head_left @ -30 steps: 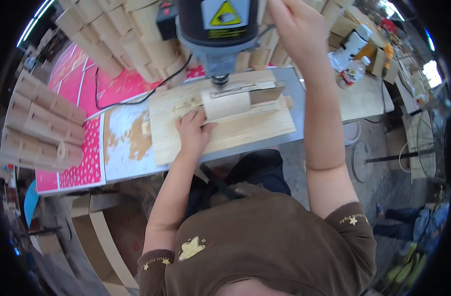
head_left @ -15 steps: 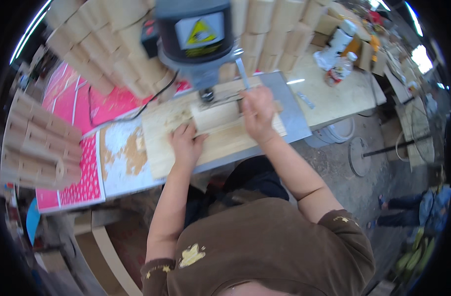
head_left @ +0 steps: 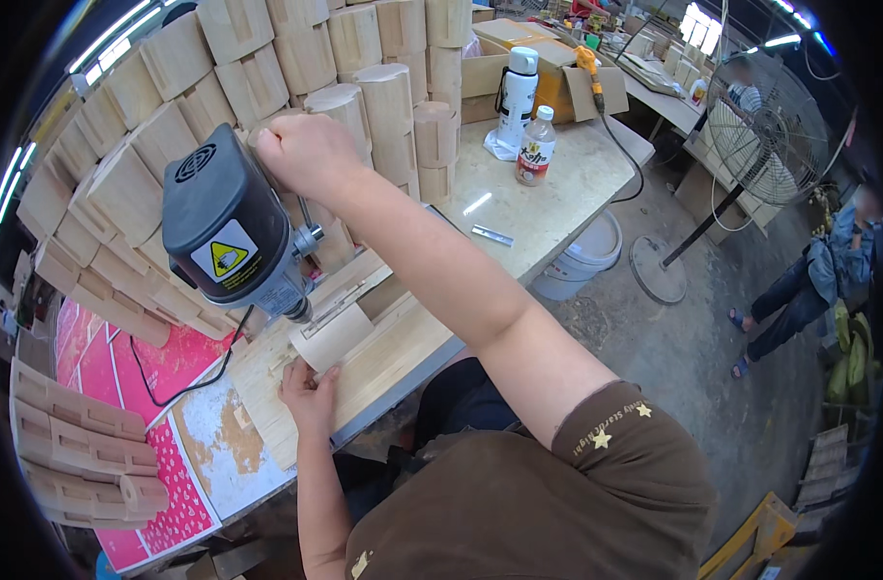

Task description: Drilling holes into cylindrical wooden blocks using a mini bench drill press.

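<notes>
A drill press (head_left: 214,208) with a dark housing and yellow warning label stands over a pale, rounded wooden block (head_left: 335,338). Its chuck (head_left: 299,311) is close above the block's slotted upper side; whether the bit touches cannot be told. My left hand (head_left: 308,394) grips the near left end of the block, thumb and fingers against it. Raised beside the top of the machine, my right hand (head_left: 306,153) is closed in a fist around the feed lever (head_left: 304,210), whose upper end it hides. Beneath the block lies a wooden board (head_left: 388,362).
Tall stacks of wooden cylinders (head_left: 393,116) crowd behind the drill. More slotted pieces (head_left: 84,445) stand at left. A white flask (head_left: 519,92), drink bottle (head_left: 535,150) and small metal strip (head_left: 492,235) are on the table. Rightward are a bucket (head_left: 581,256), fan (head_left: 768,135) and another person (head_left: 809,266).
My right hand has risen up and away with the lever, from beside the block to the top of the drill. My left hand stays at the block. The view has turned rightward.
</notes>
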Action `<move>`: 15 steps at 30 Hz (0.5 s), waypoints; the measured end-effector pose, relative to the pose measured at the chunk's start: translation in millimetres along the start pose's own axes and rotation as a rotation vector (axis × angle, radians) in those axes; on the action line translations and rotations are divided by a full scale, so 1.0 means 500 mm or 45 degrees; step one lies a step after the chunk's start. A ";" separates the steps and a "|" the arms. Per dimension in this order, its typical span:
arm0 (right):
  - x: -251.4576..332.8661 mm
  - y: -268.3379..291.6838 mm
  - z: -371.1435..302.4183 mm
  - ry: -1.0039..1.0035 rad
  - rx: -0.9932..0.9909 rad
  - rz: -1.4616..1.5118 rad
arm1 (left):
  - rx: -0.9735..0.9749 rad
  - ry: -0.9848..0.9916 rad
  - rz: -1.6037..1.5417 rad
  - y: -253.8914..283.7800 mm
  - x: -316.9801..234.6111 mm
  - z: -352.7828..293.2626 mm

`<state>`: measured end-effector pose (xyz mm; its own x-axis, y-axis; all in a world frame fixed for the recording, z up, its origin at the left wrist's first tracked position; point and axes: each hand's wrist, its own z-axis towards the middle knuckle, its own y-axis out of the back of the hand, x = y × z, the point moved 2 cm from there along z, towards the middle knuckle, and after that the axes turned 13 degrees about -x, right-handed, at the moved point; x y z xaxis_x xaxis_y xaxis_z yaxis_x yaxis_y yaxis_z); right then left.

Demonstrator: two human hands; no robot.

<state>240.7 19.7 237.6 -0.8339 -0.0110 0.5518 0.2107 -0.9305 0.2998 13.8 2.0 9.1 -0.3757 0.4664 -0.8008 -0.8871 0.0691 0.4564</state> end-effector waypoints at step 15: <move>-0.213 0.083 -0.355 0.302 0.832 -0.116 | -0.037 -0.051 -0.142 0.124 0.016 -0.016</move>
<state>247.4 -82.8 53.2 -0.9359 -0.0924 0.3399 0.3363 -0.5216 0.7841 -46.6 2.8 28.0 -0.2637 0.4925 -0.8294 -0.9303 0.0973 0.3535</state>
